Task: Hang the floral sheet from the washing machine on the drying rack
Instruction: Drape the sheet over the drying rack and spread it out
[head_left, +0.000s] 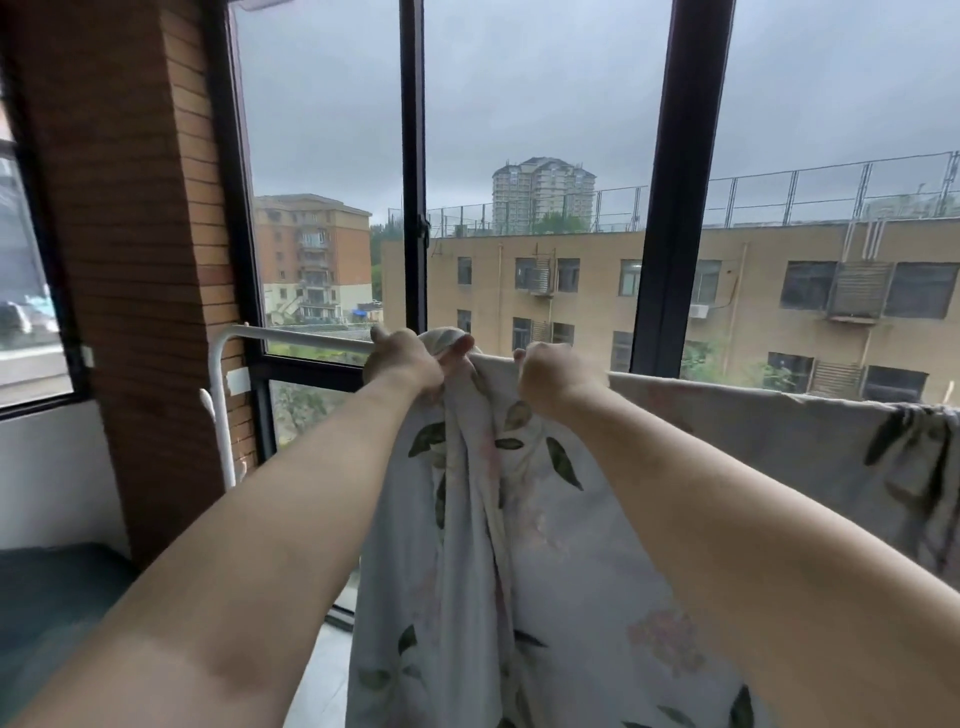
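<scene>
Both hands up at the top rail of the drying rack (291, 335), fists closed on cloth. Left hand (402, 364) pinches a bunched fold of the floral sheet (561, 545) right at the rail, thumb over the top; right hand (553, 376) just beside it, clenched on the sheet's upper edge. Sheet already lies over the rail to the right, running out toward the frame edge, fairly flat there but puckered into dark creases at the far end. Near the hands it is gathered into a thick vertical rope of folds hanging straight down below the frame. Rail to the left of the hands is bare as far as the rounded white corner. Step in hand, as I judge it: spreading the bunched portion leftward along that bare rail. Best done by keeping the right hand anchored so the hung part does not drag, while the left draws the edge sideways in short pulls, shaking the folds out. Keep the overhang even on both sides of the rail or the weight may slide the lot off. Cloth: pale grey-white, thin, limp, printed with dark green leaves and faint pink blossoms. Cannot tell from here how damp it is. Far side of the drape hidden.
</scene>
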